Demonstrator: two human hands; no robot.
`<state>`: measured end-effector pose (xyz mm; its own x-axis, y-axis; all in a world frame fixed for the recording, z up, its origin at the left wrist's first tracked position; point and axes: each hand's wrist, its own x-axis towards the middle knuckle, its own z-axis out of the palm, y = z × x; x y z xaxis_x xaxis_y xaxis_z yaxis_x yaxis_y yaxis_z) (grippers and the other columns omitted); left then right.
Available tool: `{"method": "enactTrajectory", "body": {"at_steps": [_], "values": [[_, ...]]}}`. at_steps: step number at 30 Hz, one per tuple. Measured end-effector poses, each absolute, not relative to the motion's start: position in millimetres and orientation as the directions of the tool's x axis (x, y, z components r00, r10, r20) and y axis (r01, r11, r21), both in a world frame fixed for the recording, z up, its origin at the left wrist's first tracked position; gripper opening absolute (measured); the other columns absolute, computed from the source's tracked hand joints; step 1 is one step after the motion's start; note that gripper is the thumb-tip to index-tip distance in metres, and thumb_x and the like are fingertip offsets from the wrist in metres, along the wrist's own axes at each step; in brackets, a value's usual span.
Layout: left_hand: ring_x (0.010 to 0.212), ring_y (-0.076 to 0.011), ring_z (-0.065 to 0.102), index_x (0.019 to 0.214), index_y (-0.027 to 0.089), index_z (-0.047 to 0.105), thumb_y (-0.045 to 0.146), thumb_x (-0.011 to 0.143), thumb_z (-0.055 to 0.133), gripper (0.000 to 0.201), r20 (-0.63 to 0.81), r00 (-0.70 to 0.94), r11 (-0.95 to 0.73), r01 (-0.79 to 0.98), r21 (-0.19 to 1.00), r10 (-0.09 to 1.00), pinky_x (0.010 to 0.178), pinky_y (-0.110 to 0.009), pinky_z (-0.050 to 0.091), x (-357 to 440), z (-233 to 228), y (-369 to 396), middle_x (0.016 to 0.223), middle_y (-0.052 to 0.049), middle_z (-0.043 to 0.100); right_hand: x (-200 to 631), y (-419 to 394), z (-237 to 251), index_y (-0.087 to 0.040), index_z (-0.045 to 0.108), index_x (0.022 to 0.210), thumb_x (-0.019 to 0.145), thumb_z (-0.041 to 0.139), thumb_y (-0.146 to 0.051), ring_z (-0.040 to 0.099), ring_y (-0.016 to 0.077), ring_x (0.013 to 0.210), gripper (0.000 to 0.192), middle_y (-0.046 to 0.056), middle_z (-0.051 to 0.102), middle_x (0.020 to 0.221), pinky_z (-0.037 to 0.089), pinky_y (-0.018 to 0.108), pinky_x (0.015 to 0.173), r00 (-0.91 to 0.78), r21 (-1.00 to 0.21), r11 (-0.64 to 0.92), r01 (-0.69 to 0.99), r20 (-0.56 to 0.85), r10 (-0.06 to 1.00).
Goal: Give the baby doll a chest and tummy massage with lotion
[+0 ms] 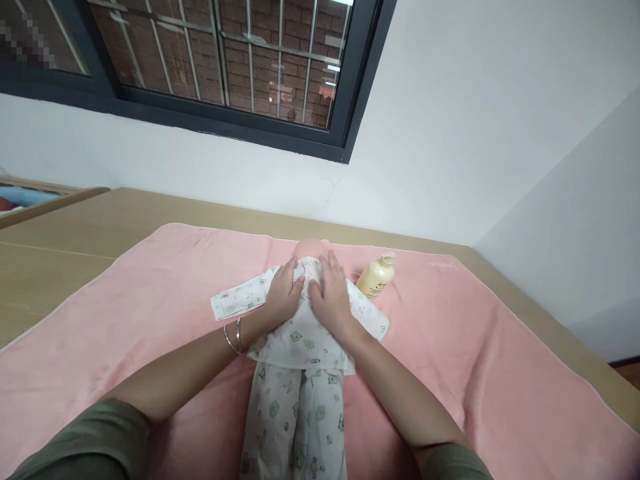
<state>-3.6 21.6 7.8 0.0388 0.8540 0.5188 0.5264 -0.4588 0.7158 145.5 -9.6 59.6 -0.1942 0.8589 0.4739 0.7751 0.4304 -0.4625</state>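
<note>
Pressing left hand (pixel 284 293) and right hand (pixel 330 297) flat, unclenched, on doll (pixel 310 250) chest; printed top (pixel 300 333) on, neckline unsettled; lotion bottle (pixel 377 275) beside doll.

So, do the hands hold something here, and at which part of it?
Both the left hand and the right hand rest flat on the doll, on the chest of its printed top near the collar. Whether the fingers pinch the cloth cannot be told.

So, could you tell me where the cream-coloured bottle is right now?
In the head view, the bottle lies on the pink blanket, just right of the right hand and the doll.
</note>
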Motion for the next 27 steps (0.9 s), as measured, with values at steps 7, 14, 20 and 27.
{"method": "enactTrajectory", "body": {"at_steps": [7,14,20,27], "values": [[0.131,-0.0327,0.056,0.141,0.014,0.052,0.036,0.098,0.041,0.050,0.531,0.083,-0.470,0.592,0.654,0.843,0.114,-0.054,0.041,-4.9,8.2,24.0,0.139,-0.019,0.061,138.9,-7.6,47.2,-0.015,0.056,0.144,0.097,0.044,-0.020,0.036,0.0267,0.152,0.049,0.014,0.048,0.157,0.022,0.052,0.126,-0.287,-0.404,0.425,0.810,0.359,0.888],[0.131,-0.0319,0.055,0.132,0.016,0.060,0.035,0.097,0.040,0.045,0.531,0.123,-0.477,0.637,0.605,0.839,0.117,-0.055,0.040,-4.9,11.3,26.4,0.134,-0.016,0.065,164.7,-26.9,107.5,-0.015,0.039,0.158,0.095,0.047,-0.026,0.023,0.0260,0.157,0.064,0.012,0.030,0.167,0.026,0.048,0.126,-0.210,-0.539,0.461,0.705,0.462,0.862],[0.154,-0.0375,0.028,0.126,0.018,0.067,0.040,0.097,0.043,0.044,0.463,0.147,-0.455,0.581,0.674,0.874,0.124,-0.066,0.023,9.4,32.0,-5.8,0.149,-0.015,0.056,215.5,-47.6,161.7,-0.023,0.038,0.158,0.096,0.045,-0.033,0.029,0.0262,0.155,0.063,0.007,0.027,0.169,0.029,0.051,0.125,0.063,-0.634,0.440,0.635,0.611,0.789],[0.149,-0.0268,0.043,0.134,0.025,0.062,0.056,0.100,0.032,0.055,0.126,0.409,-0.068,-0.152,0.986,0.904,0.126,-0.050,0.032,63.7,88.2,-33.1,0.153,-0.011,0.054,263.8,-46.9,183.0,-0.021,0.048,0.152,0.094,0.046,-0.036,0.047,0.0292,0.144,0.060,0.010,0.048,0.158,0.043,0.051,0.115,0.288,-0.711,0.334,0.619,0.601,0.746]]}}
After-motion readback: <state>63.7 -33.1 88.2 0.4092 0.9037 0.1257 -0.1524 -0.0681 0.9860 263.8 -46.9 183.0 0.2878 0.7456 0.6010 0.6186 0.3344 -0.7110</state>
